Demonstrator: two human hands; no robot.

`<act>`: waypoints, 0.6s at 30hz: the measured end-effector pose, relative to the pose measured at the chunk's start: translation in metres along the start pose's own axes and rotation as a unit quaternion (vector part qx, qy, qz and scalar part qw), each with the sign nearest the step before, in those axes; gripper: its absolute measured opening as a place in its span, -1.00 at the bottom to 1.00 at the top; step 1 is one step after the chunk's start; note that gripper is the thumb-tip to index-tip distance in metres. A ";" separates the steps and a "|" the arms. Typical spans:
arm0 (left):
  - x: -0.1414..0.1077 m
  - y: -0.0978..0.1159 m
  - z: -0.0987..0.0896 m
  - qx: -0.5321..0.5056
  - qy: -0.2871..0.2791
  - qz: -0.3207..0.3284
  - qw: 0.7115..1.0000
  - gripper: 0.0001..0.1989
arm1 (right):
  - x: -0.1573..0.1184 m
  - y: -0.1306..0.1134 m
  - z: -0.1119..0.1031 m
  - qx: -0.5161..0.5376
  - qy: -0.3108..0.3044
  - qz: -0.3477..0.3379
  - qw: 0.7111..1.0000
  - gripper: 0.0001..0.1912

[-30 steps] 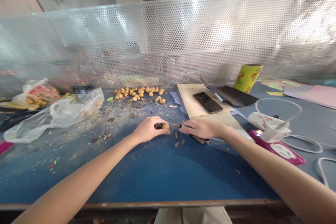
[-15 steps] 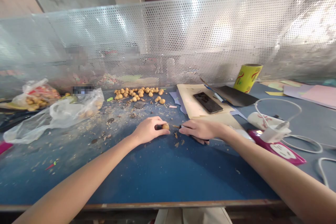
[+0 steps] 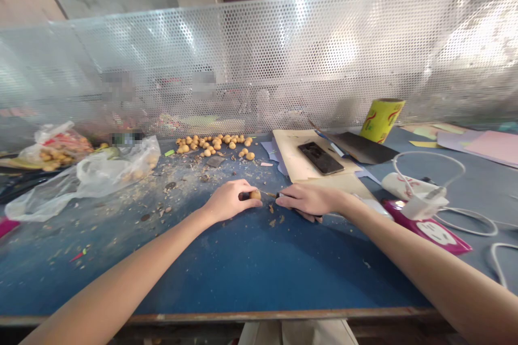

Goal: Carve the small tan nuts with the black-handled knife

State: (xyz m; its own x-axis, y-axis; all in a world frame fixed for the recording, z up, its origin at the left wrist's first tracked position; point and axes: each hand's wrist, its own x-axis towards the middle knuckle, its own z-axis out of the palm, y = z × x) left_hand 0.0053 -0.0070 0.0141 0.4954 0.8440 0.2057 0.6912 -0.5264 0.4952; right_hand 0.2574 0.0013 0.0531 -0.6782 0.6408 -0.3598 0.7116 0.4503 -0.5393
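Near the table's middle, my left hand [image 3: 229, 200] is closed round a small tan ball [image 3: 255, 194] that looks like a little gourd or dried fruit. A dark piece shows between its fingers, beside the ball; I cannot make out what it is. My right hand [image 3: 305, 199] grips a thin-shafted hand tool [image 3: 268, 194] by its dark handle. The narrow shaft points left and reaches the ball or stops very close to it. Shavings [image 3: 272, 222] lie on the blue table [image 3: 243, 269] just below the hands.
Several similar tan balls [image 3: 216, 144] lie against the perforated metal screen [image 3: 251, 64]. Plastic bags [image 3: 101, 172] stand at left, amid scattered debris. To the right are a black phone [image 3: 320, 158] on paper sheets, a yellow roll [image 3: 382, 121], and a pink power strip [image 3: 437, 232] with white cables.
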 end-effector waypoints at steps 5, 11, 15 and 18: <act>0.000 0.001 0.000 0.004 0.004 -0.003 1.000 -0.60 | 0.000 0.001 0.000 0.001 -0.002 0.000 1.000 -0.43; 0.000 0.000 0.001 0.005 0.003 -0.006 1.000 -0.58 | 0.000 0.000 0.000 -0.010 0.004 0.008 1.000 -0.42; 0.000 0.000 0.001 0.006 0.003 0.000 1.000 -0.60 | 0.000 0.001 0.000 -0.016 0.006 0.003 1.000 -0.44; 0.000 0.002 0.000 0.005 -0.001 -0.003 1.000 -0.60 | 0.000 0.001 0.000 -0.013 0.005 0.000 1.000 -0.44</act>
State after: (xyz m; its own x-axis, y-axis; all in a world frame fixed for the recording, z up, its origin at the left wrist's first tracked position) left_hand 0.0062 -0.0077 0.0154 0.4917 0.8472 0.2011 0.6995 -0.5219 0.4881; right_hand 0.2581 0.0016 0.0524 -0.6765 0.6469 -0.3520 0.7163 0.4667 -0.5188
